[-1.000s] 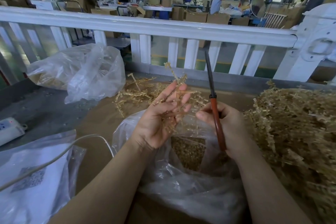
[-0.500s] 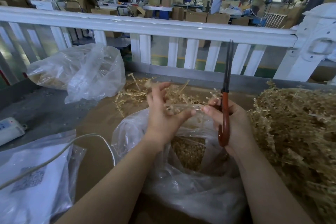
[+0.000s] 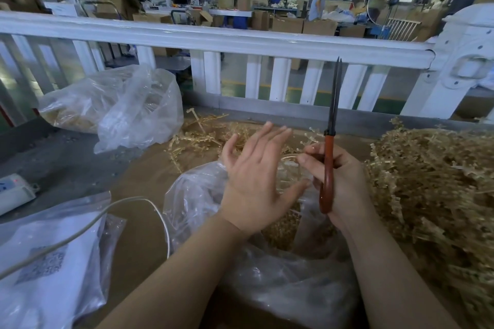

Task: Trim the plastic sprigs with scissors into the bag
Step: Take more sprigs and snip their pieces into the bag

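Just right of the right hand (image 3: 339, 176), the heap of plastic sprigs (image 3: 438, 184) lies, far nearer it than the left hand (image 3: 256, 181). That right hand grips the scissors (image 3: 330, 157), blades nearly closed and pointing up and away. Fingers spread and holding nothing, the left hand hovers over the bag (image 3: 197, 195), whose mouth gapes beneath both hands.

Thin clear plastic bag (image 3: 280, 283) is crinkling glossily in the near middle. Stiff golden-tan plastic sprigs (image 3: 433, 189) are lying rough and matt at right. Scissors (image 3: 330, 147) are showing dark matt metal blades and smooth glossy red-brown handles. The far white railing (image 3: 213, 40) is shining.
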A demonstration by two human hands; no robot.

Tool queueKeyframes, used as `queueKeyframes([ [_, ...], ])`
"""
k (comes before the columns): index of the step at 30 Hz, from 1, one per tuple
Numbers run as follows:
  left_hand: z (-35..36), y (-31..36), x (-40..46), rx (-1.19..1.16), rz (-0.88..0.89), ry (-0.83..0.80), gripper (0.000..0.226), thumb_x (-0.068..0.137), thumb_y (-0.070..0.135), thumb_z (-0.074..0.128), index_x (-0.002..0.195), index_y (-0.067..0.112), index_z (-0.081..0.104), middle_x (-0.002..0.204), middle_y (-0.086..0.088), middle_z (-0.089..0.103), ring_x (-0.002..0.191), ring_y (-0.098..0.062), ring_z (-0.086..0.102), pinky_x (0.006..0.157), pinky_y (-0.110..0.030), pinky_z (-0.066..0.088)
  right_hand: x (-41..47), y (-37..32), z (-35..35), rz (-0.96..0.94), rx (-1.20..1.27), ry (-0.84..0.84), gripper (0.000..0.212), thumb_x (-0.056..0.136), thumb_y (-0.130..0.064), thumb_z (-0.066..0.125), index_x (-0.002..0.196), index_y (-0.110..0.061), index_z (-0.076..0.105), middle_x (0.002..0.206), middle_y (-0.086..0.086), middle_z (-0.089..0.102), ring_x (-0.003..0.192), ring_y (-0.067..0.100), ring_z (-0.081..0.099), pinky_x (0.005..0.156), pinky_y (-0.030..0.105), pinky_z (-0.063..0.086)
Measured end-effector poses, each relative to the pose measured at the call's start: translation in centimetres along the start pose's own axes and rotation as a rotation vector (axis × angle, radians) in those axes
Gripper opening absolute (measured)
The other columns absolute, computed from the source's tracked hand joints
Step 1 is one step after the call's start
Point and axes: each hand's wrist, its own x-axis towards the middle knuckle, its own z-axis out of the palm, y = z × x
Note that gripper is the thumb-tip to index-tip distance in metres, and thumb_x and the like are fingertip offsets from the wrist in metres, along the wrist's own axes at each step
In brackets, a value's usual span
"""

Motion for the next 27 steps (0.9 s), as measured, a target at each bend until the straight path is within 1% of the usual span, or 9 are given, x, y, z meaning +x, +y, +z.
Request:
queueKeyframes([
  [3, 0.3, -0.2, 0.1, -0.092, -0.211, -0.205, 0.047, 0.081, 0.064, 0.061, 0.114, 0.03, 0.063, 0.11, 0.015, 0.066, 0.119, -0.009, 0.053, 0.113, -0.042, 0.01, -0.1, 0.2, 0.0, -0.015, -0.007, -0.054, 0.015, 0.079, 0.002, 0.075, 0.086, -0.009, 0.068, 0.073, -0.006, 0.069, 0.063, 0.004, 0.064, 0.059, 0.016, 0.051],
  [5, 0.6, -0.5, 0.1, -0.281, -0.316, -0.278, 0.029, 0.081, 0.056, 0.068, 0.099, 0.033, 0.071, 0.1, 0.017, 0.068, 0.113, -0.009, 0.054, 0.112, -0.047, 0.015, -0.1, 0.3, 0.3, -0.006, -0.031, -0.072, 0.015, 0.078, 0.004, 0.075, 0.088, -0.006, 0.068, 0.072, -0.004, 0.069, 0.067, 0.008, 0.067, 0.062, 0.02, 0.054],
  [8, 0.3, -0.7, 0.4, -0.736, -0.435, -0.308, 0.01, 0.084, 0.033, 0.074, 0.089, 0.025, 0.077, 0.089, 0.009, 0.074, 0.097, -0.016, 0.066, 0.103, -0.053, 0.038, -0.1, 0.4, 0.5, 0.013, -0.064, -0.073, 0.014, 0.082, 0.006, 0.073, 0.089, -0.005, 0.068, 0.067, -0.004, 0.067, 0.054, 0.002, 0.061, 0.055, 0.014, 0.05],
  [11, -0.3, -0.8, 0.7, -0.965, -0.533, -0.24, 0.002, 0.083, 0.019, 0.076, 0.085, 0.02, 0.078, 0.085, 0.006, 0.076, 0.085, -0.009, 0.07, 0.086, -0.026, 0.051, 0.1, 0.6, 0.1, 0.003, -0.109, -0.055, 0.012, 0.084, 0.0, 0.074, 0.092, -0.008, 0.07, 0.068, -0.009, 0.067, 0.049, -0.002, 0.057, 0.05, 0.009, 0.044],
  [16, -0.6, -1.2, 0.9, -0.974, -0.577, -0.218, 0.011, 0.087, 0.029, 0.071, 0.08, 0.02, 0.074, 0.084, 0.005, 0.075, 0.083, -0.007, 0.069, 0.081, -0.014, 0.048, 0.1, 0.5, -0.1, 0.005, -0.171, -0.074, 0.016, 0.078, -0.009, 0.081, 0.089, -0.014, 0.072, 0.07, -0.01, 0.069, 0.057, -0.001, 0.062, 0.057, 0.011, 0.048],
  [19, -0.8, -1.3, 1.0, -0.995, -0.593, -0.263, 0.006, 0.084, 0.025, 0.075, 0.08, 0.02, 0.074, 0.084, 0.004, 0.075, 0.083, -0.008, 0.07, 0.082, -0.018, 0.05, 0.2, 1.0, 0.0, -0.021, -0.264, -0.04, 0.017, 0.077, -0.012, 0.084, 0.084, -0.023, 0.074, 0.078, -0.006, 0.073, 0.076, 0.011, 0.07, 0.076, 0.024, 0.057],
  [23, -0.6, -1.3, 1.1, -1.035, -0.646, -0.237, 0.006, 0.078, 0.014, 0.079, 0.082, 0.015, 0.075, 0.081, 0.002, 0.074, 0.08, -0.009, 0.069, 0.08, -0.021, 0.051, 0.4, 1.1, -0.2, -0.071, -0.323, -0.068, 0.02, 0.08, -0.018, 0.083, 0.08, -0.037, 0.075, 0.082, -0.01, 0.073, 0.08, 0.007, 0.07, 0.075, 0.022, 0.054],
  [26, -0.7, -1.7, 1.1, -1.108, -0.666, -0.15, 0.008, 0.081, 0.011, 0.077, 0.077, 0.016, 0.072, 0.074, 0.004, 0.071, 0.074, -0.008, 0.066, 0.073, -0.017, 0.05, 0.5, 1.1, -0.4, -0.1, -0.42, -0.079, 0.014, 0.076, -0.041, 0.082, 0.083, -0.038, 0.072, 0.08, -0.013, 0.073, 0.078, 0.002, 0.069, 0.076, 0.026, 0.05],
  [27, -0.7, -1.9, 1.1, -1.149, -0.688, -0.107, 0.011, 0.081, 0.011, 0.076, 0.074, 0.019, 0.072, 0.073, 0.004, 0.07, 0.073, -0.008, 0.065, 0.072, -0.017, 0.051, 0.6, 1.2, -0.5, -0.112, -0.463, -0.089, 0.021, 0.071, -0.053, 0.079, 0.083, -0.038, 0.07, 0.078, -0.015, 0.072, 0.076, 0.001, 0.068, 0.075, 0.026, 0.049],
])
